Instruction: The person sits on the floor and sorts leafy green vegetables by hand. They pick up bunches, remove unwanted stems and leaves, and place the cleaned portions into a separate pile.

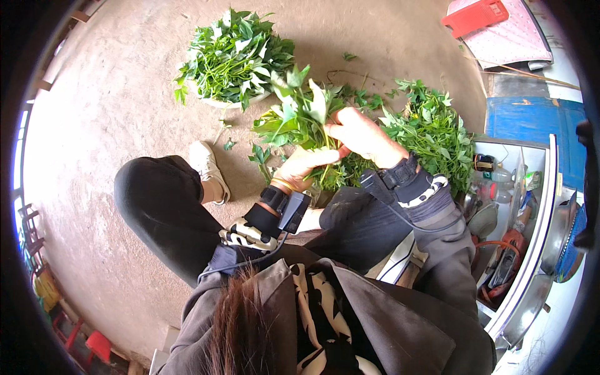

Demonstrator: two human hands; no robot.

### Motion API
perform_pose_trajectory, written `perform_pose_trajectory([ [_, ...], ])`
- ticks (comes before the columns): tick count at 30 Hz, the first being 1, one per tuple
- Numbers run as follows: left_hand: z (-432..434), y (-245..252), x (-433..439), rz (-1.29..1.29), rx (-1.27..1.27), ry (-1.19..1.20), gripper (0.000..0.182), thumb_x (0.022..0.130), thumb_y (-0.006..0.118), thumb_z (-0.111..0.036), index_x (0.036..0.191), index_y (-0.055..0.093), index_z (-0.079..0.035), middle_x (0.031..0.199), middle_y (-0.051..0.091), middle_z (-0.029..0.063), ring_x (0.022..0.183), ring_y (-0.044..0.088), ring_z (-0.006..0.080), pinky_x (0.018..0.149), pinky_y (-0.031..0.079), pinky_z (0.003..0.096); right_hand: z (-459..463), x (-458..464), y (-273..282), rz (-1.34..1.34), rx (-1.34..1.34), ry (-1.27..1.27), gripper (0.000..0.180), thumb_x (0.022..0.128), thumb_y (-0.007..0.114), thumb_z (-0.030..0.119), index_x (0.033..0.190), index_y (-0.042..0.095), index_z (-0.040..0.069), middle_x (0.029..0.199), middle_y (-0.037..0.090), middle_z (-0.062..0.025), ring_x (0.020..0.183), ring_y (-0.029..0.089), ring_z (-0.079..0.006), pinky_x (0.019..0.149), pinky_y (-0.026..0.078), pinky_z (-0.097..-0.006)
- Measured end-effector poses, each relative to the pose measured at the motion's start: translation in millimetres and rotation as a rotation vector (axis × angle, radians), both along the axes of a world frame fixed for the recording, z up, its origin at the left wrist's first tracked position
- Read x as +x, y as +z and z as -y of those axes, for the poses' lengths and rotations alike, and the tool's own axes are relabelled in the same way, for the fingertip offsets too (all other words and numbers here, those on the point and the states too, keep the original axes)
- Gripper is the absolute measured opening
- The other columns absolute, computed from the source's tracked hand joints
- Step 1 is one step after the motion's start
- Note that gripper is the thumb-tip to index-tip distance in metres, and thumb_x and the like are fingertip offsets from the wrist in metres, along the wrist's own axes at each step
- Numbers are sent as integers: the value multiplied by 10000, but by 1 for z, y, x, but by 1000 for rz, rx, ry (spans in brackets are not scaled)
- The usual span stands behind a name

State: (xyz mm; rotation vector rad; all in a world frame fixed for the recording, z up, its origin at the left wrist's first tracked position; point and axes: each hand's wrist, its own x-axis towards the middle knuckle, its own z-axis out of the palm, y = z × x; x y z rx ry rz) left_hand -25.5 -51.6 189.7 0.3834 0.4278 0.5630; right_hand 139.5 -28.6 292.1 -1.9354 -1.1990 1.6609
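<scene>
My left hand (302, 166) is closed around the stems of a bunch of leafy green shoots (300, 115), whose leaves spread up and to the left. My right hand (363, 136) meets it from the right, its thumb and fingers pinching stems of the same bunch; the fingertips are partly hidden. Beyond the hands, a pale round container (220, 103) on the floor is heaped with picked leafy greens (234, 56). A larger pile of leafy vines (431, 126) lies to the right of my right hand, reaching under both hands.
Loose leaves (228, 144) and a bare stem lie on the concrete floor (117, 93). At the right stands an open white-framed cabinet (539, 225) holding bottles and bowls, with metal pans beside it. A blue panel (534, 124) and a red plastic object (476, 18) are farther off.
</scene>
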Motion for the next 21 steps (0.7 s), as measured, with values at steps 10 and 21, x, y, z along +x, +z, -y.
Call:
perform_pose_trajectory([
  [10, 9, 4, 4, 41, -342, 54, 239, 908, 732, -199, 1099, 680, -64, 954, 696, 12, 772, 623, 119, 675, 504, 289, 23, -3, 21, -186, 188, -163, 122, 994, 612, 150, 964, 617, 32, 832, 608, -8, 722, 633, -92, 600, 564, -239],
  [21, 6, 15, -4, -22, -263, 164, 250, 905, 751, -146, 1106, 648, -40, 902, 670, 30, 749, 611, 144, 666, 516, 309, 59, -5, 7, -169, 120, -242, 134, 984, 633, 171, 925, 651, 51, 788, 634, 14, 664, 576, -54, 528, 435, -184],
])
